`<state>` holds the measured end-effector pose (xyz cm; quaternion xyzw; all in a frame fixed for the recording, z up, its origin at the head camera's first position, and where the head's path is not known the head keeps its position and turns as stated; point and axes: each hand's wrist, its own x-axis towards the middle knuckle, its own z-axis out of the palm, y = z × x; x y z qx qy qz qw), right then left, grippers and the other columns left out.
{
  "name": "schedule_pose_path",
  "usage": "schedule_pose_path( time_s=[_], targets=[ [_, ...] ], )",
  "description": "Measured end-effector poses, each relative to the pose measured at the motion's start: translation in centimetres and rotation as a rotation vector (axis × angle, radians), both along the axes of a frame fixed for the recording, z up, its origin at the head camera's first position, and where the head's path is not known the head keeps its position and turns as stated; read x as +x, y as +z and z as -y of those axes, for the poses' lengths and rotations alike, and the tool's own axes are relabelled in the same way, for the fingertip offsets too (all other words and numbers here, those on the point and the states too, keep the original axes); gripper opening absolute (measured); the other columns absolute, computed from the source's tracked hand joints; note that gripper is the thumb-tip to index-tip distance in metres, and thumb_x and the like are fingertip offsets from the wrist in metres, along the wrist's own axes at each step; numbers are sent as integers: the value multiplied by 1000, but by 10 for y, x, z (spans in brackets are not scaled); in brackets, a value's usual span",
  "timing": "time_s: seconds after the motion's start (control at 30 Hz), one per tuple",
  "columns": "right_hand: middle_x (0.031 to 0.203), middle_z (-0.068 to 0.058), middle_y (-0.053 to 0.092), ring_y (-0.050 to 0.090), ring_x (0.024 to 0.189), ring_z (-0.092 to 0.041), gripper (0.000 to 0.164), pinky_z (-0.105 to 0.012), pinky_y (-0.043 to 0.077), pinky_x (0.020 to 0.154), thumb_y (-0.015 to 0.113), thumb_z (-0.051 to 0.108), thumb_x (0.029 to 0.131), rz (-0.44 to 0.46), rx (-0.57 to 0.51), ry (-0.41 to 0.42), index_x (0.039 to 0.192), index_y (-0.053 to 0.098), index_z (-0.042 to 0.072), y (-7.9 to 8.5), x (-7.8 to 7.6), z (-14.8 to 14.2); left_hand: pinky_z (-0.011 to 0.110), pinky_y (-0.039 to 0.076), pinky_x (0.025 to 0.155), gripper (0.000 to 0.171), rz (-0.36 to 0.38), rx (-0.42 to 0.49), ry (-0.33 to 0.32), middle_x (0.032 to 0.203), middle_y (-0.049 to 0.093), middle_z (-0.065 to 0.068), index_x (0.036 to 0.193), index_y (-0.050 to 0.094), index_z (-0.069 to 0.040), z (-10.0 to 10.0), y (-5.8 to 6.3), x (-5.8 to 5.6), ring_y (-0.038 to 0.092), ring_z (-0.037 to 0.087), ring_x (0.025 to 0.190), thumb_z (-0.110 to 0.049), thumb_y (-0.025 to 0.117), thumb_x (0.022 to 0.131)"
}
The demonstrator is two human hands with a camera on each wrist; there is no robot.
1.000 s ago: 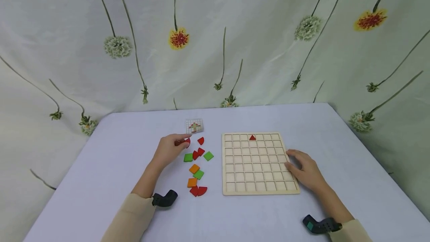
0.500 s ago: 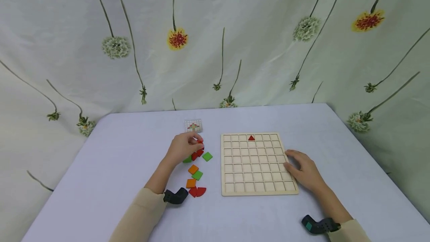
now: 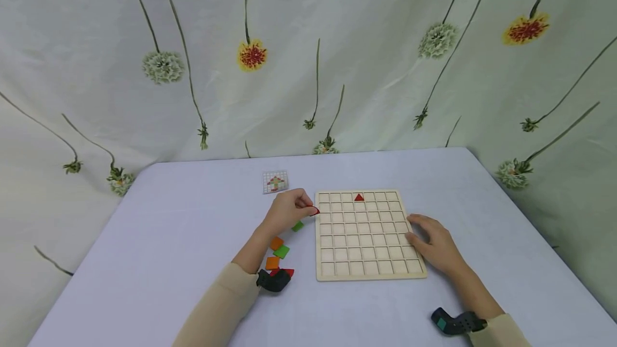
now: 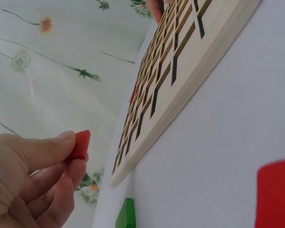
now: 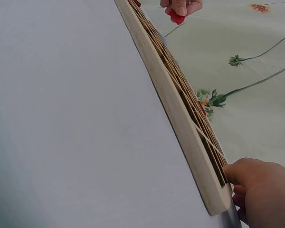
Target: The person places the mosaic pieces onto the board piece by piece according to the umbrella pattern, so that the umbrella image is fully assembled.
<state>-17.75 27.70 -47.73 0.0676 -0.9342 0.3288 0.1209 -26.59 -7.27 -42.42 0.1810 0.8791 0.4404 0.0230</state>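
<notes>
Near the board's left edge my left hand pinches a red tile between thumb and fingers, raised above the table; its outline resembles the quarter-round tiles. Shallow square cells cover the wooden grid board, and a red triangle tile lies in its far row. On the board's right edge rests my right hand, thumb at the rim in the right wrist view. Below the left hand lie a green tile, another green tile, orange tiles and red tiles, partly hidden by the left wrist.
A small printed card with a coloured pattern on a grid lies behind the tiles. White cloth covers the table, and a flowered curtain hangs along its far side. Black wrist cameras sit on both wrists.
My left hand has moved right from beside the card to the board's left edge, carrying the red tile. The right hand has stayed at the board's right edge.
</notes>
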Motion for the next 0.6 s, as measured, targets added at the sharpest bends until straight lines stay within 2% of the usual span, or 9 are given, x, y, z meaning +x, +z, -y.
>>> schedule_pose_path(
  time_s=[0.17, 0.37, 0.6],
  targets=[
    [135, -28, 51, 41, 129, -47, 44, -60, 30, 104, 65, 13, 91, -5, 0, -1, 128, 56, -7, -1, 0, 0, 29, 49, 64, 15, 11, 31, -9, 77, 67, -4, 82, 64, -11, -11, -3, -2, 61, 12, 71, -16, 78, 84],
    [135, -28, 52, 42, 129, -46, 44, -59, 30, 104, 66, 13, 91, -11, 7, -5, 128, 57, -7, -2, -1, -1, 28, 50, 67, 14, 13, 62, 27, 78, 66, -2, 84, 64, -8, -24, -6, -5, 62, 11, 72, -13, 78, 84],
    [134, -27, 52, 42, 128, -46, 44, -59, 30, 104, 66, 13, 90, -16, 9, -8, 128, 57, -6, -3, -2, -1, 27, 50, 66, 13, 37, 96, 28, 78, 65, 0, 85, 64, -7, -40, -10, -9, 61, 13, 73, -12, 76, 85]
  ],
)
